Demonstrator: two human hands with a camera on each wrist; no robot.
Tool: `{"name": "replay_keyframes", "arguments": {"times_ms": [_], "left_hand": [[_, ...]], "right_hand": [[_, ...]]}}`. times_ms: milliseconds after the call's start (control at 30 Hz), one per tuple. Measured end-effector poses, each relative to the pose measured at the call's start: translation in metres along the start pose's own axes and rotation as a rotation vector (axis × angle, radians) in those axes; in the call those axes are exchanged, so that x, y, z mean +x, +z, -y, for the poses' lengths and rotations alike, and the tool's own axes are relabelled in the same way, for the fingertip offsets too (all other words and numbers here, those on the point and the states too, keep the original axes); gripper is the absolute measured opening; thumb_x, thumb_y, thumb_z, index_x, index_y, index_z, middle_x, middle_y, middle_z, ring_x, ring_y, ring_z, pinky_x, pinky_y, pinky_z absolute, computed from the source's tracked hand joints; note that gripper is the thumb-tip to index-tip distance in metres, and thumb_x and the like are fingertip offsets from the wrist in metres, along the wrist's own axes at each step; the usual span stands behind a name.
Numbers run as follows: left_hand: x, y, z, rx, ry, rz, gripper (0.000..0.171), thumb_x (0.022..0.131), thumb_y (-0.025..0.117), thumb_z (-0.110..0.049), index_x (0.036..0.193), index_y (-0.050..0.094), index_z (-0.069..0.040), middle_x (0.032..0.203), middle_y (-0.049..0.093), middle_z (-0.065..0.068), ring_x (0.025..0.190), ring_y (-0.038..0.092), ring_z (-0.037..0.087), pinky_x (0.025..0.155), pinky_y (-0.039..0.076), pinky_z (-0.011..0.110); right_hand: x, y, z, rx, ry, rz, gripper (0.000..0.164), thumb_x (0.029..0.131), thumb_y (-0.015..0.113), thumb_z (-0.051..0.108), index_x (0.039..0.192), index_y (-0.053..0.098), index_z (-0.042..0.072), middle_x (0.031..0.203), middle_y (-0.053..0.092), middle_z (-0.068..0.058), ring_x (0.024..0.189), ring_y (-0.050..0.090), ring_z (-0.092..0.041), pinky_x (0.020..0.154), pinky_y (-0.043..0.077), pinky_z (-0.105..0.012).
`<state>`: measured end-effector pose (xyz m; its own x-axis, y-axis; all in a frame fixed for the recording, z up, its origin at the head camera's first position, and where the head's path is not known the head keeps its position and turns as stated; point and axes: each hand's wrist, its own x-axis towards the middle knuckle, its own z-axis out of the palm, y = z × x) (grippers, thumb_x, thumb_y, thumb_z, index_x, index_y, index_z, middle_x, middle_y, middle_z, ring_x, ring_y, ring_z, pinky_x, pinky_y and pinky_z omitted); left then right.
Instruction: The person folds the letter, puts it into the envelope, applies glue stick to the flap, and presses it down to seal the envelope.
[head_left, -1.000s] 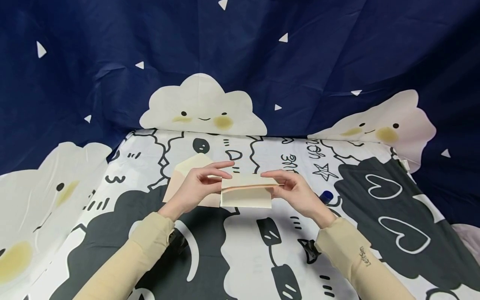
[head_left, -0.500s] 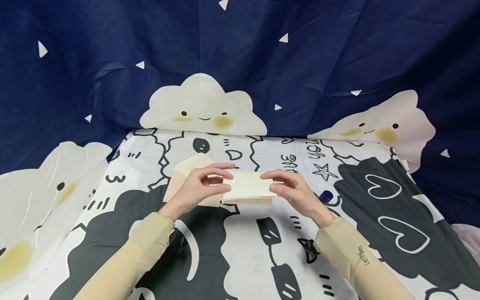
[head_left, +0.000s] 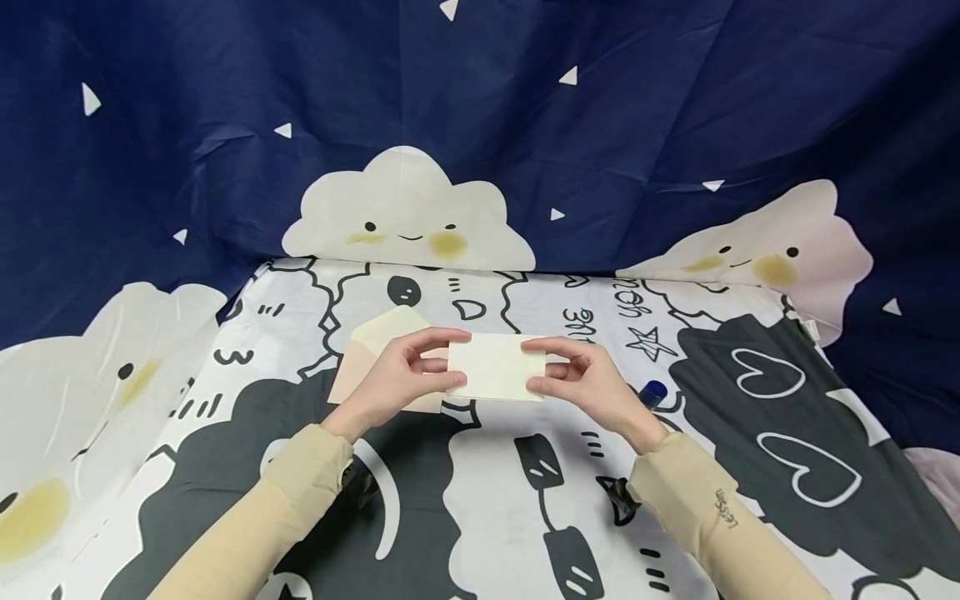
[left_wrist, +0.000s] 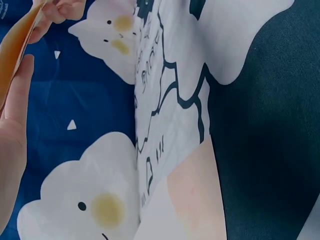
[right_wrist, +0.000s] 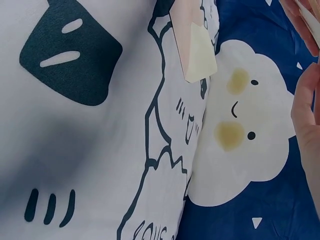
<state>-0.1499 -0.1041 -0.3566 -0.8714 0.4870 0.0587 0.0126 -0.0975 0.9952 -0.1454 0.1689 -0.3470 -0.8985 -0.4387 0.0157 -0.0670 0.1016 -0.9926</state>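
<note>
A small cream folded card [head_left: 496, 367] is held up between both hands in the head view, its plain face toward me. My left hand [head_left: 401, 373] pinches its left edge, with thumb below and fingers above. At the opposite edge my right hand [head_left: 588, 379] pinches it the same way. Behind the left hand an envelope [head_left: 349, 367] in pale pink lies on the cloth, its cream flap raised at the far side; the hand hides part of it. In the left wrist view the card [left_wrist: 14, 52] shows edge-on, with an orange-tinted face.
Right of the right hand lies a blue cylindrical cap-like object [head_left: 652, 393]. A patterned white and dark grey cloth [head_left: 495, 500] covers the surface. Beyond it hangs a navy curtain [head_left: 480, 100] with cloud faces.
One second ago the card was partly unfolded, with an orange fold line showing. Its upper panel has come down over the lower one, and both hands keep holding its sides.
</note>
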Motion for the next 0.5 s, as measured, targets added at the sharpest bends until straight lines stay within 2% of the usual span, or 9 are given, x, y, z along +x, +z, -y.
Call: {"name": "replay_keyframes", "arguments": {"times_ms": [267, 500], "left_hand": [[0.0036, 0.0009, 0.0033, 0.012, -0.003, -0.005, 0.055, 0.082, 0.069, 0.001, 0.133, 0.051, -0.006, 0.136, 0.047, 0.013, 0.096, 0.069, 0.010, 0.079, 0.056, 0.024], [0.0049, 0.0022, 0.0020, 0.039, -0.003, -0.022, 0.054, 0.082, 0.067, 0.004, 0.133, 0.051, -0.007, 0.137, 0.045, 0.012, 0.095, 0.069, 0.008, 0.079, 0.056, 0.023]], "right_hand": [[0.0008, -0.0004, -0.0008, -0.012, 0.021, -0.020, 0.056, 0.080, 0.074, 0.006, 0.131, 0.052, 0.000, 0.130, 0.056, -0.008, 0.094, 0.070, -0.008, 0.079, 0.057, -0.025], [0.0018, -0.0006, -0.0019, 0.004, 0.019, -0.020, 0.055, 0.079, 0.074, 0.006, 0.130, 0.054, 0.001, 0.124, 0.058, 0.003, 0.093, 0.070, -0.007, 0.078, 0.057, -0.024]]}}
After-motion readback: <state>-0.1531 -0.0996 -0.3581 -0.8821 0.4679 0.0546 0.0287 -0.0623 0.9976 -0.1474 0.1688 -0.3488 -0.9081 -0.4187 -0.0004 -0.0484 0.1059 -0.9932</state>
